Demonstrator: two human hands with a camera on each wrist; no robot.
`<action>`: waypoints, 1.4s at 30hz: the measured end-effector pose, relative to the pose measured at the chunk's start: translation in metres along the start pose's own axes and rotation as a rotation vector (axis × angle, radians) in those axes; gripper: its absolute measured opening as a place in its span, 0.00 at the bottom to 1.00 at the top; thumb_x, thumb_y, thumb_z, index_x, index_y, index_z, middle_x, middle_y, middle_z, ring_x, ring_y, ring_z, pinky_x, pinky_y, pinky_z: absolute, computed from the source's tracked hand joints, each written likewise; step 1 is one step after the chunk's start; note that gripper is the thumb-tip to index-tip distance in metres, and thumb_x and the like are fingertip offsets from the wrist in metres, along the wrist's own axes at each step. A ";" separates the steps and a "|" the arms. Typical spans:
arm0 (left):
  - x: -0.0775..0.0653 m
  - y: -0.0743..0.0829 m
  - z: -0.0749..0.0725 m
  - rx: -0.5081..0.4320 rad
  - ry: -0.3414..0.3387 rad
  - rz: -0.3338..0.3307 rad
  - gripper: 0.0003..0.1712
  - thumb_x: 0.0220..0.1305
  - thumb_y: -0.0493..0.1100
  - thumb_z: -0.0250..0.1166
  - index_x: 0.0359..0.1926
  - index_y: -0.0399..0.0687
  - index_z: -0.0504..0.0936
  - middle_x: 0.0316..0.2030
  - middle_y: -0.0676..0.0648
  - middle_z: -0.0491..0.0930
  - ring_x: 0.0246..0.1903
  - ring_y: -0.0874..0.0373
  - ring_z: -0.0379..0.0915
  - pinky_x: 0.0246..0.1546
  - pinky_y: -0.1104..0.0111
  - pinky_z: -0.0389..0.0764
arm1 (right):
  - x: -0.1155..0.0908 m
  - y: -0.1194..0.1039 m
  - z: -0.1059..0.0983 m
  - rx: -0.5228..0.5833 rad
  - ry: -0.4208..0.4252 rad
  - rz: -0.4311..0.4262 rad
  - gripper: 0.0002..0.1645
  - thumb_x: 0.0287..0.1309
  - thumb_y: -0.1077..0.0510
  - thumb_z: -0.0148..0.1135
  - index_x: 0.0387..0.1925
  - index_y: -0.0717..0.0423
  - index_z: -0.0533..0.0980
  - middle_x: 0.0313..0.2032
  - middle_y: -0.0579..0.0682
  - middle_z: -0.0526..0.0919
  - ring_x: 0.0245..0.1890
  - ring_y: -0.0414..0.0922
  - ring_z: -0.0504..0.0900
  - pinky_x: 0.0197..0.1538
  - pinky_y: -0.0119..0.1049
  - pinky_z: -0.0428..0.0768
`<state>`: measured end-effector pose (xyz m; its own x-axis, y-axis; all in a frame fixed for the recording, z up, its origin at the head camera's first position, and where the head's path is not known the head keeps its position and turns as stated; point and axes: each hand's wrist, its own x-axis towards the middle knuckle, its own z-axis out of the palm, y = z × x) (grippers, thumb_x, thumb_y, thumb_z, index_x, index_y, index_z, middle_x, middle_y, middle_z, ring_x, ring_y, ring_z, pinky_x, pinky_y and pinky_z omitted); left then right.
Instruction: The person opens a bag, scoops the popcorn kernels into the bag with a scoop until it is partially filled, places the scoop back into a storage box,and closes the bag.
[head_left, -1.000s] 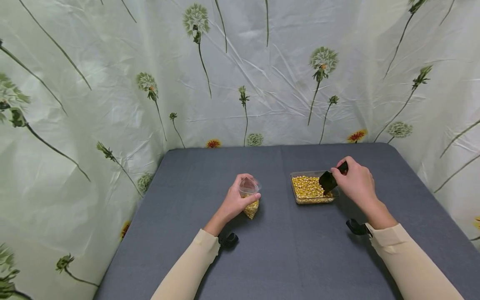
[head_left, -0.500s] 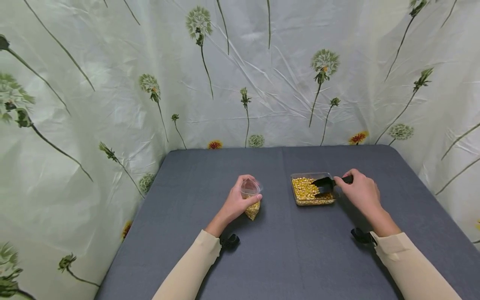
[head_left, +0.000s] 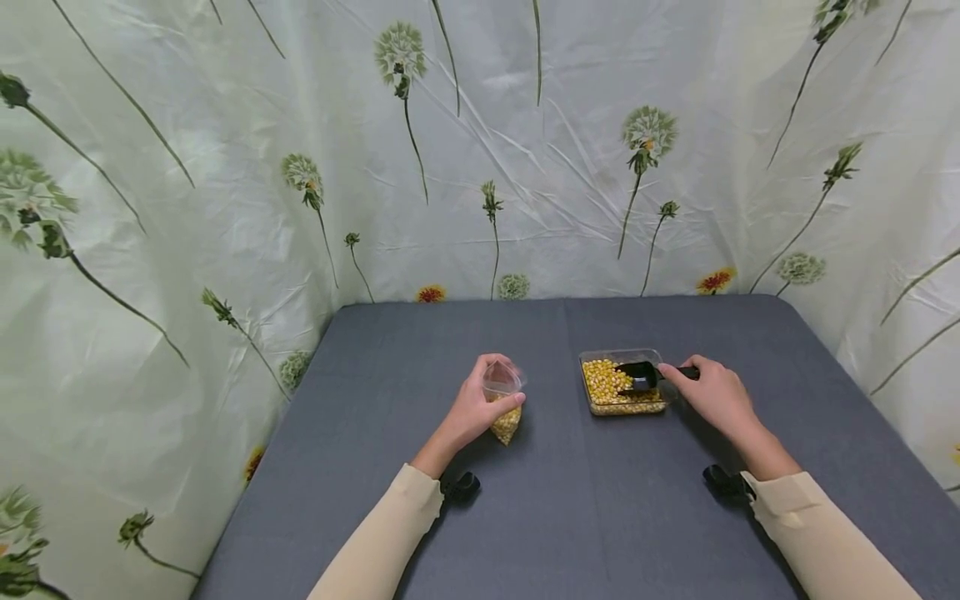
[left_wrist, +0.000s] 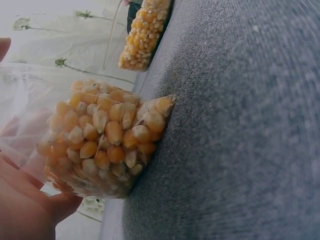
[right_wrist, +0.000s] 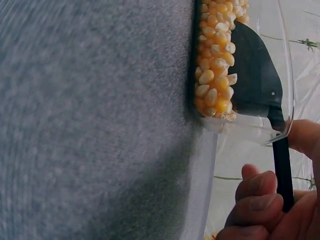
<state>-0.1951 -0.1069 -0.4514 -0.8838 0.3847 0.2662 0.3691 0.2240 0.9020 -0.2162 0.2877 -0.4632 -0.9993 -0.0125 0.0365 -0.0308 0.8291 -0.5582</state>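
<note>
My left hand (head_left: 477, 406) grips a clear plastic bag (left_wrist: 95, 140) by its upper part, keeping its mouth spread wide. Orange and pale corn kernels fill the bag's lower part, and its bottom corner meets the tablecloth in the left wrist view. To the right, a clear rectangular container (head_left: 628, 408) holds more corn kernels (head_left: 604, 382). My right hand (head_left: 716, 398) grips the handle of a black scoop (head_left: 639, 377) at the container's right side. The scoop's blade lies in the kernels inside the container, as the right wrist view (right_wrist: 255, 75) also shows through the clear wall.
A dark grey cloth covers the table (head_left: 540, 517). Behind it and along both sides hangs a pale curtain (head_left: 555, 167) with a dandelion print. Black wrist mounts (head_left: 461, 487) stick out beside both sleeves.
The scoop has tipped from steep to nearly level and its blade now points left into the kernels. My right hand has lowered and shifted slightly right. The left hand stays with the bag.
</note>
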 end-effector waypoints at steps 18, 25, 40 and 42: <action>0.001 0.000 -0.001 -0.017 -0.019 -0.007 0.29 0.68 0.42 0.68 0.63 0.41 0.65 0.54 0.42 0.77 0.54 0.51 0.75 0.54 0.53 0.76 | 0.000 -0.014 0.008 -0.075 -0.055 -0.021 0.47 0.71 0.28 0.43 0.62 0.69 0.69 0.29 0.54 0.81 0.20 0.47 0.74 0.22 0.43 0.69; 0.001 -0.001 0.000 -0.009 -0.024 0.003 0.30 0.68 0.43 0.68 0.64 0.40 0.65 0.55 0.40 0.77 0.54 0.52 0.75 0.55 0.54 0.76 | 0.001 -0.012 0.009 0.003 -0.066 -0.016 0.45 0.71 0.28 0.44 0.56 0.67 0.71 0.29 0.54 0.80 0.22 0.46 0.75 0.25 0.42 0.71; -0.002 -0.004 0.003 -0.004 0.001 0.000 0.29 0.67 0.42 0.69 0.63 0.41 0.65 0.53 0.44 0.78 0.53 0.52 0.76 0.56 0.49 0.75 | -0.005 -0.004 0.017 0.170 -0.007 0.023 0.37 0.71 0.28 0.46 0.32 0.59 0.71 0.19 0.50 0.66 0.18 0.48 0.63 0.25 0.41 0.64; -0.003 -0.003 0.002 -0.004 0.000 0.002 0.29 0.67 0.42 0.69 0.63 0.41 0.65 0.53 0.43 0.78 0.54 0.52 0.76 0.56 0.49 0.75 | -0.006 -0.004 0.017 0.191 -0.007 0.032 0.37 0.70 0.28 0.46 0.31 0.58 0.71 0.18 0.49 0.67 0.17 0.48 0.63 0.25 0.41 0.64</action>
<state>-0.1933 -0.1065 -0.4556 -0.8830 0.3855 0.2677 0.3697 0.2200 0.9027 -0.2107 0.2750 -0.4756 -0.9999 0.0077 0.0103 -0.0018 0.7080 -0.7062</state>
